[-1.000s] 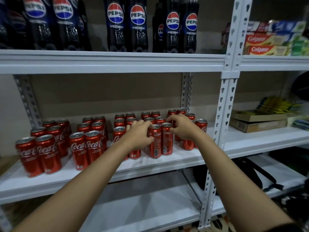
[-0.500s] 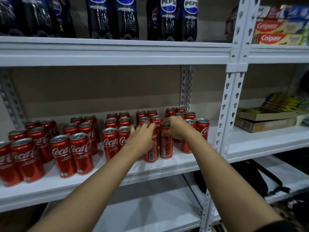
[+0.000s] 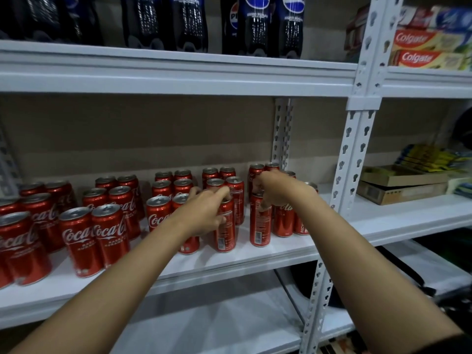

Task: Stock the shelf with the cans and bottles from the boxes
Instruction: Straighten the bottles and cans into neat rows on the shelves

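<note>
Your left hand (image 3: 207,210) is closed over the top of an upright can (image 3: 225,226) at the front of the middle shelf (image 3: 255,259). Your right hand (image 3: 278,186) pinches the neighbouring can (image 3: 260,223) just to its right. Both axes are vertical; a gap separates them.

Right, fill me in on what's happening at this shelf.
A person is stocking red Coca-Cola cans on the middle shelf. The left hand grips the top of one front can; the right hand holds the top of the can beside it. More cans stand in pairs to the left; Pepsi bottles sit above.
</note>
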